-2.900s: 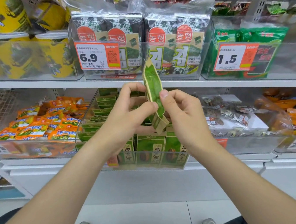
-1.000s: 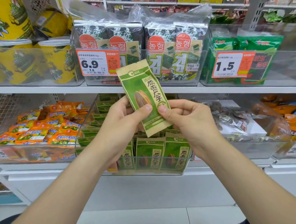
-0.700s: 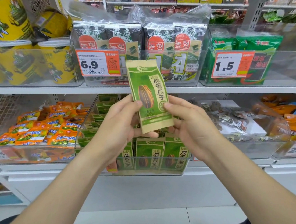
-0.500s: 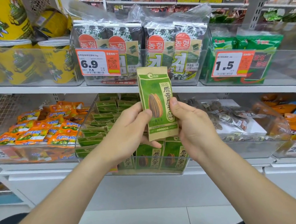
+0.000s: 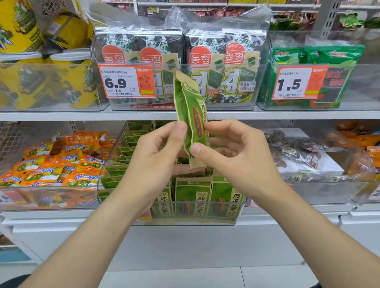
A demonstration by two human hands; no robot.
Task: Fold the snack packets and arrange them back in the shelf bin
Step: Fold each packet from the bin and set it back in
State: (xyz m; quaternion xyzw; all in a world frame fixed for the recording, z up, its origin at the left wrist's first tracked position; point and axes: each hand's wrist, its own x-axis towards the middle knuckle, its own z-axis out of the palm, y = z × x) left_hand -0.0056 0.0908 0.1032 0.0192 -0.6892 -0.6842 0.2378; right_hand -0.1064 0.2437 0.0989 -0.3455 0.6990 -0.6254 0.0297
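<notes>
A green and tan sunflower-seed packet (image 5: 190, 111) stands upright in front of the shelves, bent lengthwise into a narrow fold. My left hand (image 5: 155, 161) pinches its left edge with thumb and fingers. My right hand (image 5: 234, 155) pinches its lower right side, thumb on the front. Below my hands, a clear shelf bin (image 5: 215, 218) holds several matching green packets (image 5: 193, 199) standing in rows.
Orange snack packs (image 5: 52, 163) fill the bin to the left; a bin of dark wrapped snacks (image 5: 302, 153) sits to the right. Seaweed packs (image 5: 221, 53) and yellow tubs (image 5: 25, 83) stand on the shelf above, with orange price tags (image 5: 127, 80). Grey floor and my shoes lie below.
The packet faced me flat a second ago; both hands have since bent its sides backward, so it now shows as a narrow lengthwise fold. My hands stayed in about the same place.
</notes>
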